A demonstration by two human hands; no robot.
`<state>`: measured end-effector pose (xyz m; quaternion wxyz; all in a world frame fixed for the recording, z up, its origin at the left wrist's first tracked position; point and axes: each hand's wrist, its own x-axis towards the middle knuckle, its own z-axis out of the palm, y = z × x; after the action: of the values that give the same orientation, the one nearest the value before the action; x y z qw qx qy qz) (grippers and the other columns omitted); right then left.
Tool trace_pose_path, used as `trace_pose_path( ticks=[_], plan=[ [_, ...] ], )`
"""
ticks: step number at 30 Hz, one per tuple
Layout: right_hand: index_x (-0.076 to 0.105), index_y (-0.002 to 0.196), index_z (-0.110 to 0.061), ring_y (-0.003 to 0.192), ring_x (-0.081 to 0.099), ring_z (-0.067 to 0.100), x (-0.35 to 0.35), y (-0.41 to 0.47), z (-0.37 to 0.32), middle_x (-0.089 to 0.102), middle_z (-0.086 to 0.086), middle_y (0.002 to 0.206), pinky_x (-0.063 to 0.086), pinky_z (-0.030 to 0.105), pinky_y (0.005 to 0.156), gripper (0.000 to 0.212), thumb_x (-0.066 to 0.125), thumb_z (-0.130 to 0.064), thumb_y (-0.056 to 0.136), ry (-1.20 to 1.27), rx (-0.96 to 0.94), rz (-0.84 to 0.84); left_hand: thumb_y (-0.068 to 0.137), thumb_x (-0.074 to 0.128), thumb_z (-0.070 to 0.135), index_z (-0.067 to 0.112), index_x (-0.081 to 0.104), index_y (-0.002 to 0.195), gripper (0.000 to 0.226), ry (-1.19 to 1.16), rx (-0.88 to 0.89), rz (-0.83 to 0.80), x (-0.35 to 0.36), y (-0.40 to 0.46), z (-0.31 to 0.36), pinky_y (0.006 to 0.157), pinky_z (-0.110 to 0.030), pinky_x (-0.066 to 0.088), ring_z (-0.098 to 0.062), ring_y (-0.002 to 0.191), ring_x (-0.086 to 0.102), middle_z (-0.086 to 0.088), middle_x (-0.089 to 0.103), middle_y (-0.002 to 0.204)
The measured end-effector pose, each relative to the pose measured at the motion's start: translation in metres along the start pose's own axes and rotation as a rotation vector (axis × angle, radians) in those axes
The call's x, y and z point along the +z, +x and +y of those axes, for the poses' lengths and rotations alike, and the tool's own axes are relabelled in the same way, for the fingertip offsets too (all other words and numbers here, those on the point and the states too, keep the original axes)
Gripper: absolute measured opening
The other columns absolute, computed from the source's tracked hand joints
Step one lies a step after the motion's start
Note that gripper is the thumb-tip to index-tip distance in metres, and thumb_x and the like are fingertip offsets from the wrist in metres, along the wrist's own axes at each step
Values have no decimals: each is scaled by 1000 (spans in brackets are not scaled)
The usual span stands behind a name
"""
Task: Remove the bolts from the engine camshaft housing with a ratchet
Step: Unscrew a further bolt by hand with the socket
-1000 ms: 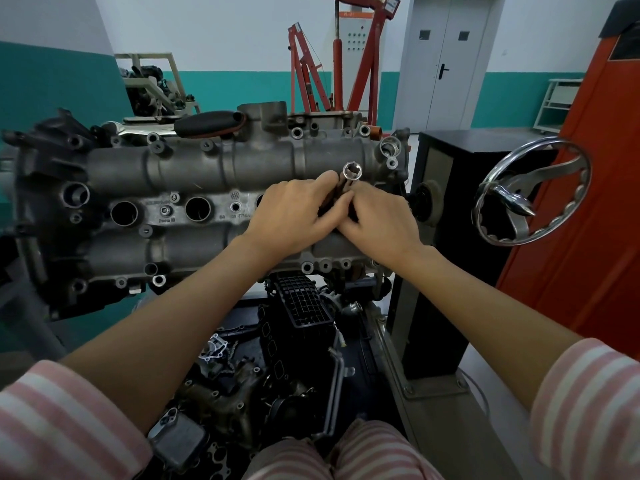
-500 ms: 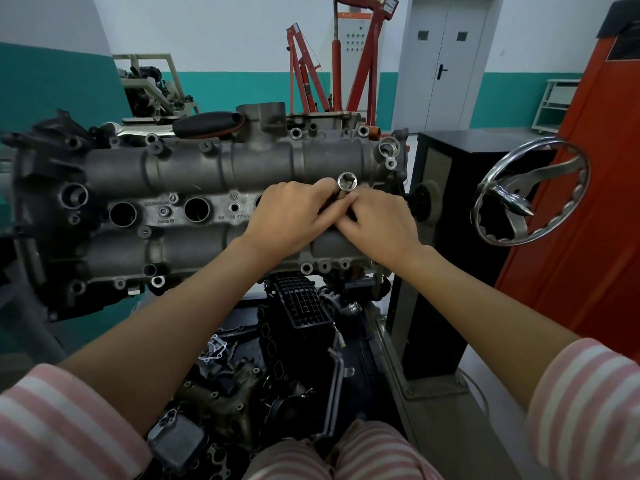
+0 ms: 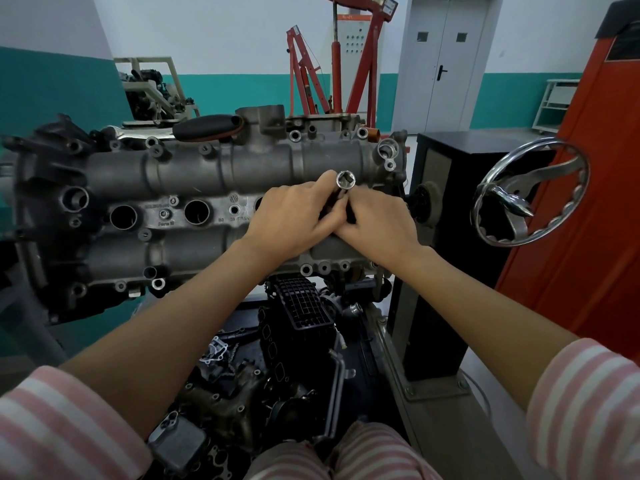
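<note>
Housing (image 3: 214,181) lies across the engine stand; left hand (image 3: 294,220) and right hand (image 3: 377,226) meet over it, both pinching a socket (image 3: 345,180), open end up

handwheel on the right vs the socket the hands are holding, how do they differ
The handwheel is a large chrome ring with a spoke and scalloped inner rim; the socket is a small chrome cylinder with an open end.
The handwheel stands untouched beside the black stand; the socket is gripped between the left hand and right hand over the camshaft housing.
Both are shiny metal.
</note>
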<state>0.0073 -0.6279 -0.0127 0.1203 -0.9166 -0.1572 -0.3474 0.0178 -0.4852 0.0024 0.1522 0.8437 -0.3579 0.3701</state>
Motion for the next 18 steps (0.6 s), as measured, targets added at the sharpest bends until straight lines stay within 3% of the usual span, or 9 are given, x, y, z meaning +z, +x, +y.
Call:
trace_pose_path(
  ticks=[3,6,10,15,18],
  plan=[
    [58,78,-18,62,42,8,0,-1,0,47,-12,68,25,22,47,22,52,-37,88,27,-22,29,95,39,44,5,55,80,46,17,-8,-22,2,1,-3,46,-34,38,-27,48,52,-4,52,52],
    [62,77,-14,62,40,8,0,-3,0,59,-4,69,23,17,47,21,54,-31,88,44,-28,68,96,44,43,4,57,77,46,18,-23,-31,2,0,-4,51,-36,40,-32,53,55,-11,57,55],
    [63,82,-12,61,40,8,-1,-4,-1,63,2,73,20,17,47,18,55,-28,87,42,-40,81,88,22,58,5,60,81,65,27,7,-15,2,0,-3,49,-31,35,-25,51,53,-6,56,55],
    [53,90,-12,68,53,14,0,-1,1,57,-2,79,39,30,56,28,47,-40,89,5,8,7,86,23,52,5,54,84,56,-11,-3,15,1,0,-3,48,-29,33,-25,51,53,1,52,57],
    [51,95,-11,70,57,17,0,-1,1,60,0,81,41,31,56,30,46,-40,89,4,2,2,86,29,48,6,48,82,45,-45,0,24,1,0,-1,46,-29,36,-24,48,50,5,45,56]
  ],
)
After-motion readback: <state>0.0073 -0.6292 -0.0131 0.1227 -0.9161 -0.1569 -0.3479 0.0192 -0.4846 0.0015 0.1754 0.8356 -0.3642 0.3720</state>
